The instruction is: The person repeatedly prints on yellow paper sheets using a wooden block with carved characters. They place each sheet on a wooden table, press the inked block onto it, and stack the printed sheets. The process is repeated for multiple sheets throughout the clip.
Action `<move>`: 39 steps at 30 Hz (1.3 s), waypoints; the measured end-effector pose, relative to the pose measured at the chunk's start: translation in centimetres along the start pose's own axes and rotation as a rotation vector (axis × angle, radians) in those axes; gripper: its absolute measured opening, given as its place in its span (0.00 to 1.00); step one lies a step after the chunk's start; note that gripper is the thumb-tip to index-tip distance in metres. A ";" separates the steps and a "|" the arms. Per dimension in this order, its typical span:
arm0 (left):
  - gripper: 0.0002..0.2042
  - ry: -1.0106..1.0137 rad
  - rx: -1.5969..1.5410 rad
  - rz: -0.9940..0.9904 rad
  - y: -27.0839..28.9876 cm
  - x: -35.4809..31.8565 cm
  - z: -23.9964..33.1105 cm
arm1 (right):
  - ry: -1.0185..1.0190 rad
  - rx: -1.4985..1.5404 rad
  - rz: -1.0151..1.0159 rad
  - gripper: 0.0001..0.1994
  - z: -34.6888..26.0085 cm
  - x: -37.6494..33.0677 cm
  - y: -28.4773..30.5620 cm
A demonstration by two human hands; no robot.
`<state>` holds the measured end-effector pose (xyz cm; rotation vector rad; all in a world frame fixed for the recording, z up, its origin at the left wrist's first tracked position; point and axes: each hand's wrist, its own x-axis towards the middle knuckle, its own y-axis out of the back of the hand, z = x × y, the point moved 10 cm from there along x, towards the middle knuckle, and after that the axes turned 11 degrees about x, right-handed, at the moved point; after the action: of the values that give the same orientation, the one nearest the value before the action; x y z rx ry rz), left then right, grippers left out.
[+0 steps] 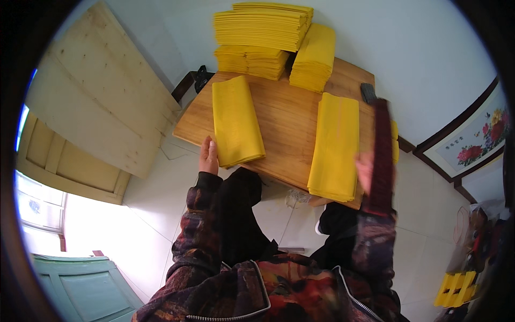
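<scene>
My left hand (208,156) rests against the lower left edge of a folded yellow bundle (236,121), its fingers stretched out and not wrapped round anything. The bundle looks like layered cloth or paper sheets. On the right of the wooden table (284,118), a second stack of folded yellow sheets (336,145) reaches the front edge. Just beside that stack, my right hand (366,169) grips a long dark red flat bar (382,155), held upright in the picture and blurred at its top. The bar hides part of the hand.
Tall yellow stacks (263,29) stand at the table's back against the wall. A small dark block (368,93) sits by the right edge. Wooden boards (96,91) lean at left; a framed flower picture (472,139) is at right. My knees are under the table's front.
</scene>
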<state>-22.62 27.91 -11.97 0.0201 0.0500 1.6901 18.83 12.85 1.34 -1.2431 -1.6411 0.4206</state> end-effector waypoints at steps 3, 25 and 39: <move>0.26 -0.065 -0.086 0.026 -0.4 0.0 0.2 | -0.293 0.180 0.283 0.15 11.3 2.9 -0.3; 0.28 -0.128 0.132 -0.211 -0.9 0.5 -0.6 | -0.399 0.217 0.602 0.16 28.1 4.4 5.5; 0.31 -0.102 0.010 -0.199 -3.3 3.6 0.5 | -0.342 0.335 0.593 0.17 28.1 4.8 4.0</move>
<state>-19.77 31.89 -11.72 0.1053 -0.0152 1.4872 -2.89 26.39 -11.78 -1.4348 -1.3644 1.2796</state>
